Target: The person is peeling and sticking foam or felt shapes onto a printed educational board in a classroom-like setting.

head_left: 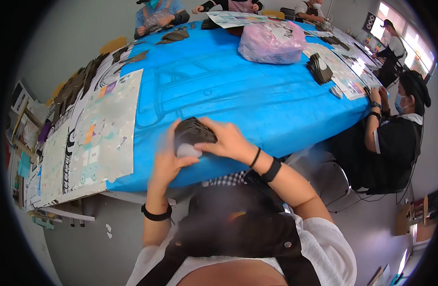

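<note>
Left hand and right hand — both curled snugly round one stack of dark pieces, above blue tablecloth. White piece at stack's near end — perhaps paper, blurred. Beyond: pink bag.

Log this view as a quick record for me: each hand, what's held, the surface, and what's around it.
Left hand: holds the left side of the dark stack
Right hand: holds its right side
Held: thin dark brown pieces, a whitish piece at the near end
Surface: blue table cover
Left: patterned sheet
Far side: pink plastic bag
Right: another dark stack; seated person
</note>
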`<state>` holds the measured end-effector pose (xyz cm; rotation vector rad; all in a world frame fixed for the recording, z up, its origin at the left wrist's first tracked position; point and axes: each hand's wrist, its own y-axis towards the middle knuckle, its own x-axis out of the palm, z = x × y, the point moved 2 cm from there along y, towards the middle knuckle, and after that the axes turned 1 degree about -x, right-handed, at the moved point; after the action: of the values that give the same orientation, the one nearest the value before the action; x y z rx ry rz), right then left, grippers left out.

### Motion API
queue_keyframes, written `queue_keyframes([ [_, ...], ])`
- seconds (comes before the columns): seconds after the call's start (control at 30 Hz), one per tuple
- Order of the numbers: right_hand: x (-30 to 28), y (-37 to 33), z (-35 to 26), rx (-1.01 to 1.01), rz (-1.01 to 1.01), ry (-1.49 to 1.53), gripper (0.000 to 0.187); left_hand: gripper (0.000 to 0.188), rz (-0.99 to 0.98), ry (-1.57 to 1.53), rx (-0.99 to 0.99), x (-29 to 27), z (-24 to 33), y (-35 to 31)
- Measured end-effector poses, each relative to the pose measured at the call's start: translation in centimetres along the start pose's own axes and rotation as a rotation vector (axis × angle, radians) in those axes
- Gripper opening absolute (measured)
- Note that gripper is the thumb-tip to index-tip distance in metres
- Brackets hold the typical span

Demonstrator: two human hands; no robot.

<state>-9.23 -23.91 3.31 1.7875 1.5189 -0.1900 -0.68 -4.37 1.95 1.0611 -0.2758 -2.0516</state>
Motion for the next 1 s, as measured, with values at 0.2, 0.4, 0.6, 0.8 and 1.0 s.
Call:
queue_keyframes([
  [0.2,3.1,-0.9,-0.4,-0.097,0.367,-0.178,0.052,0.089,0.245,-0.173,-0.029,1.9,2.1,1.0],
  [0.4,3.5,-0.3,0.3,0.014,0.497,-0.152,0.049,0.052,0.481,0.147,0.152,2.7,3.5,2.0],
  [0.6,3.9,-0.1,0.4,0.001,0.447,-0.05,0.047,0.061,0.627,-0.255,-0.072,4.2,0.4,3.3],
  [0.8,3.7,-0.9,0.5,-0.073,0.408,-0.032,0.049,0.094,0.673,-0.259,-0.064,3.9,-0.6,3.9],
  [1.0,3.8,-1.3,0.8,-0.098,0.393,0.088,0.051,0.101,0.485,-0.198,-0.03,3.4,-0.7,3.7],
])
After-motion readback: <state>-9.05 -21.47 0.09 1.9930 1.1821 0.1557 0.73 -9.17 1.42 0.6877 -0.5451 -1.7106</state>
